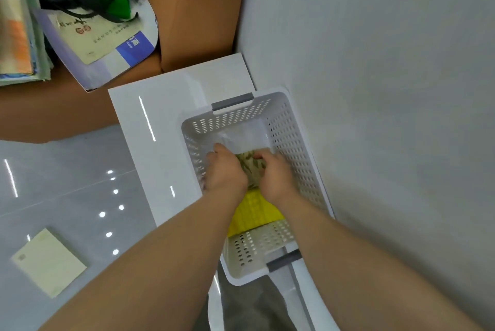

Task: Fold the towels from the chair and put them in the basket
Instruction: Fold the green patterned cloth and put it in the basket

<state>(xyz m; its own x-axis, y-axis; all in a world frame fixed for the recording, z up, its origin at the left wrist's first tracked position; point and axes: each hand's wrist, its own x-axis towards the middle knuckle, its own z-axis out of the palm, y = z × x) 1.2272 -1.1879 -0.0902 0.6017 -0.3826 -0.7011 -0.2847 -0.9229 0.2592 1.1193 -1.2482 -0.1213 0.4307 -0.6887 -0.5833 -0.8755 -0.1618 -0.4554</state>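
Item 1, fingers: your left fingers (217, 147) curl down over the left edge of the patterned towel (250, 166), and your right fingers (260, 155) bend over its far right corner. Both sets are closed on cloth, not spread flat; the fingertips themselves are hidden.

Item 2, hands: your left hand (225, 171) and right hand (276, 176) flank the towel, likely so that the fold stays together while you lower it.

Item 3, patterned towel: beige with a green leaf-like print, bunched into a compact bundle, low inside the basket (294, 143) near its middle. Whether it rests on the bottom cannot be told.

Item 4, yellow towel (254, 214): folded flat, already in the basket at the end nearer you, just beside the patterned one and partly under your wrists.

Item 5, basket: white, perforated walls, grey handles, set on a glossy white panel (160, 116) close against the wall (375, 89), so it probably won't slide as you press down
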